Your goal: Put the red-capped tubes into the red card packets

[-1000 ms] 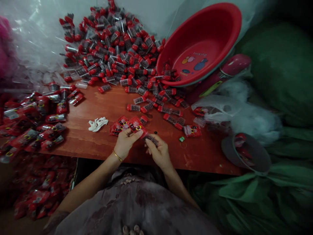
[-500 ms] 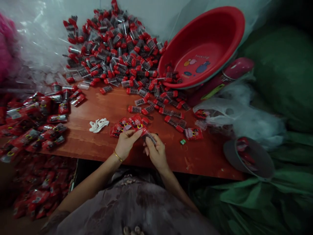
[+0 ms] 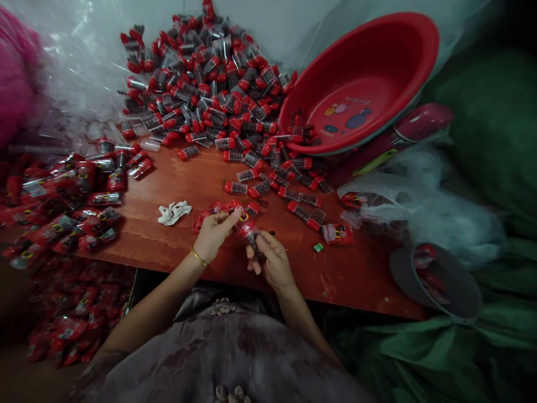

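Observation:
My left hand (image 3: 215, 235), with a gold bracelet at its wrist, pinches the edge of a red printed wrapper (image 3: 246, 225). Close on its right, my right hand (image 3: 274, 262) has its fingers closed around a clear tube (image 3: 253, 242) with dark contents. Tube and wrapper meet between the two hands; how far one sits inside the other I cannot make out. More flat red printed wrappers (image 3: 213, 208) lie on the table just beyond my left hand and are partly covered by it.
A large heap of red-ended clear tubes (image 3: 210, 84) fills the back. The red basin (image 3: 377, 61) leans at the right rear. Wrapped red packets (image 3: 62, 196) pile up at left. A crumpled white cloth (image 3: 174, 212), a small green packet (image 3: 318, 247) and a grey container (image 3: 451, 282) also stand around.
The whole view has shifted slightly. My right hand has opened a small gap from my left, and the tube sits lower, with more red wrapper showing above it.

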### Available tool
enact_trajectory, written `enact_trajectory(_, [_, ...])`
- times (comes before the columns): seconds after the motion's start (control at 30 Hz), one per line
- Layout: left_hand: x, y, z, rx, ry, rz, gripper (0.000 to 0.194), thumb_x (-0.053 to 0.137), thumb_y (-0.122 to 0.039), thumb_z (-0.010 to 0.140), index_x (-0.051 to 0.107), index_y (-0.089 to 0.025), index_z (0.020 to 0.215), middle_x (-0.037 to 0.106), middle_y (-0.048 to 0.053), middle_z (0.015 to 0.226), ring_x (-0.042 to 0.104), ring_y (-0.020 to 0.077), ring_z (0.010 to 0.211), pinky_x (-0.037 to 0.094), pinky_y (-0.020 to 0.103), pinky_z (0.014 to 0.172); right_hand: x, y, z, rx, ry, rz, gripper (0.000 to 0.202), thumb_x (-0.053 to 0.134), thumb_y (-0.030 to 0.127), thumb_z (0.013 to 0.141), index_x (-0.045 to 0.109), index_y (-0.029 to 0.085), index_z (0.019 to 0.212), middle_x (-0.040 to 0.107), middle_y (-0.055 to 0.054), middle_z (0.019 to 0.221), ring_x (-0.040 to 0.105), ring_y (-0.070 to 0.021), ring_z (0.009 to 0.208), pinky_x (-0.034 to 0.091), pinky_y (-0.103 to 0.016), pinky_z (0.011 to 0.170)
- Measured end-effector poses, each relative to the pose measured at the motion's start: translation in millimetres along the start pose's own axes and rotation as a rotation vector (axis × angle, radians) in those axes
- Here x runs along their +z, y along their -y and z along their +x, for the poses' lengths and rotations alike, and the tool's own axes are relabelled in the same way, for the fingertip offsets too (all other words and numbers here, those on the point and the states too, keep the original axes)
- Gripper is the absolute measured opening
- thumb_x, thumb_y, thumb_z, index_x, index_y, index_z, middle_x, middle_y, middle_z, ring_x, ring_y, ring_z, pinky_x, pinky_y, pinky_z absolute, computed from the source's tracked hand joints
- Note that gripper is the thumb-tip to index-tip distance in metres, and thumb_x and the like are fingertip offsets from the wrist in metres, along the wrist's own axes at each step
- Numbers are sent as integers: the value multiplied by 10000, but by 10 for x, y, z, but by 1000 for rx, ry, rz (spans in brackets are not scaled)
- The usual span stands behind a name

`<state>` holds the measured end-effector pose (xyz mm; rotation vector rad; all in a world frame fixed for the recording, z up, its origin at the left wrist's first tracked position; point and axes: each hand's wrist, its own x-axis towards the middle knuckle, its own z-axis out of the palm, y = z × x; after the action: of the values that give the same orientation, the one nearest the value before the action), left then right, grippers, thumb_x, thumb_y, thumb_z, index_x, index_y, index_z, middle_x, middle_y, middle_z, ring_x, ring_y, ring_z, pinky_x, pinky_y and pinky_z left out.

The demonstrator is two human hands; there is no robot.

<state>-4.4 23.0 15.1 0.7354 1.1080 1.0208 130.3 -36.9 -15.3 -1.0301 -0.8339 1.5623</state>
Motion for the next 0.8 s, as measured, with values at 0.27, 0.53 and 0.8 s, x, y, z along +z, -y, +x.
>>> enact_trajectory(0.27, [-37,19,25,-24,-19,51,427,805,-487,447,666,-115,605,608,-8,574,519,81,510,431,204,508,-42,-34,-40,-16,-33,-113,328,584,482,800,561,186,937,577,67,579,432,-27,329,349,-149,333])
enact_trajectory(0.53, [-7,-67,37,-33,-182,-87,417,830,-448,405,643,-124,588,599,-9,517,537,80,446,451,202,473,-86,9,-93,-30,-68,-42,321,560,494,808,580,191,915,548,65,553,452,-44,338,304,-151,314])
enact_trajectory(0.8, [-43,-89,39,-188,-113,-106,477,838,-469,378,626,-133,642,646,14,571,597,114,490,482,233,532,-190,-39,-165,-273,-121,-312,320,433,388,902,586,232,1136,642,-10,819,544,-108,573,514,-295,603])
